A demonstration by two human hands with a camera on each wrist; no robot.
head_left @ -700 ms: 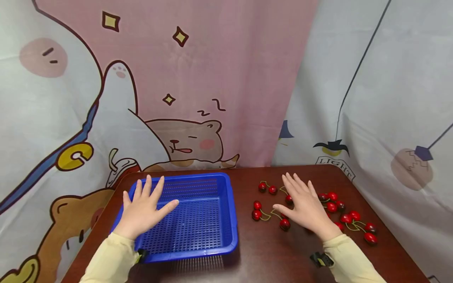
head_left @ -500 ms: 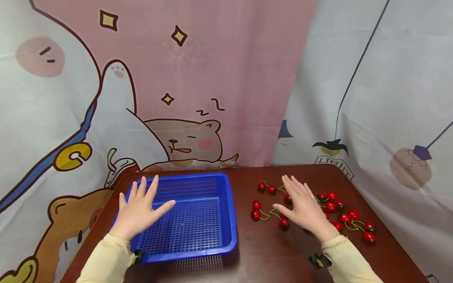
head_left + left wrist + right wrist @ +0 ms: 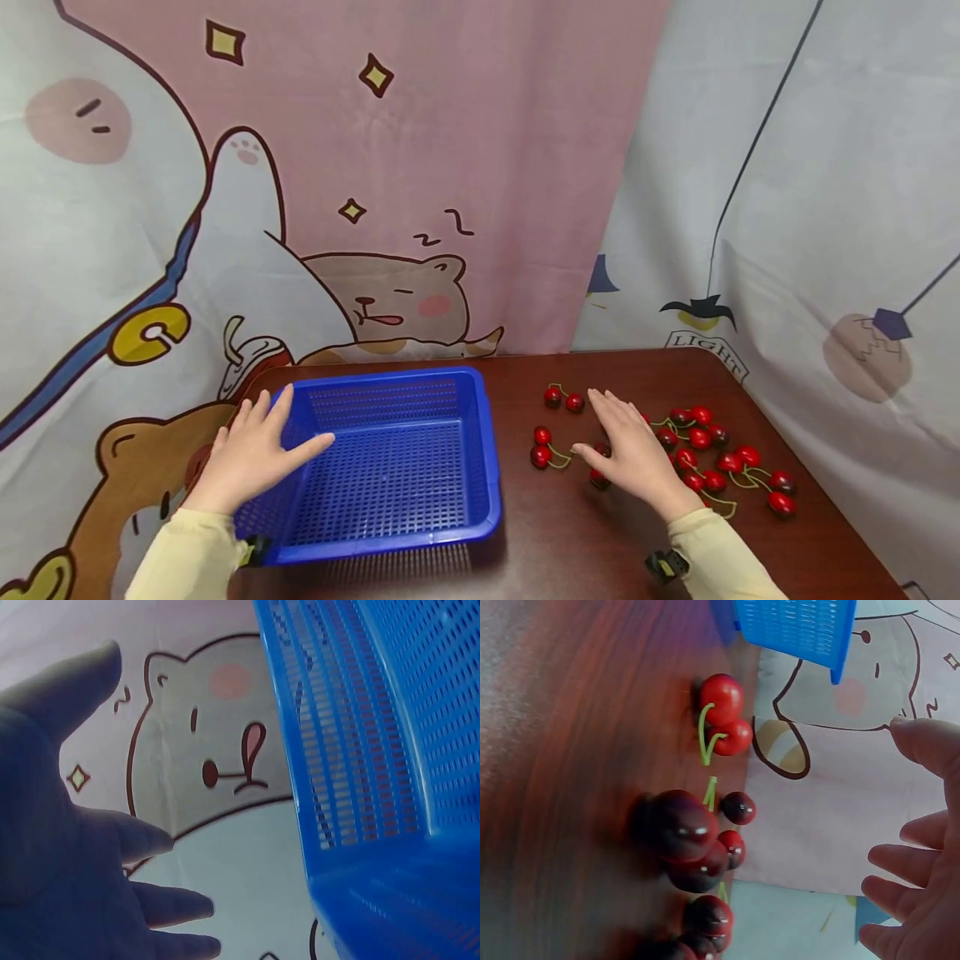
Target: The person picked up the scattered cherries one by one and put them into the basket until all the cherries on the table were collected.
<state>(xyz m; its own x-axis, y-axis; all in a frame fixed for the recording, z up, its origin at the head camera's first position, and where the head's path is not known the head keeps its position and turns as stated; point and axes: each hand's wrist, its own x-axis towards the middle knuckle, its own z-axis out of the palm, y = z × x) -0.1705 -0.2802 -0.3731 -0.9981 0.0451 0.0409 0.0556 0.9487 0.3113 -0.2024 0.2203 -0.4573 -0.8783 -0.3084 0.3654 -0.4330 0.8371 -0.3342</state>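
In the head view my left hand point(image 3: 247, 454) hovers over the left side of a blue plastic basket point(image 3: 491, 467), fingers spread and holding nothing. The basket has slotted walls and a mesh floor with nothing lying in it. My right hand point(image 3: 633, 454) is held above the table, palm down with the thumb out to the left, and grips nothing. Below and around it lie several red cherries point(image 3: 700, 438) with green stems, some of them hidden by the hand. A pair of cherries point(image 3: 721, 701) shows in the right wrist view, on the basket's side of the others.
The dark red-brown wooden table point(image 3: 555, 533) carries the basket at left and the cherries at right. Behind it hangs a cartoon-printed curtain point(image 3: 525, 167). One pair of cherries point(image 3: 552, 397) lies toward the back, another pair point(image 3: 541, 457) nearer the basket.
My left hand has moved left and slightly down toward the basket's left rim. The right hand has shifted slightly down and left, uncovering more cherries on its right. The basket stays put.
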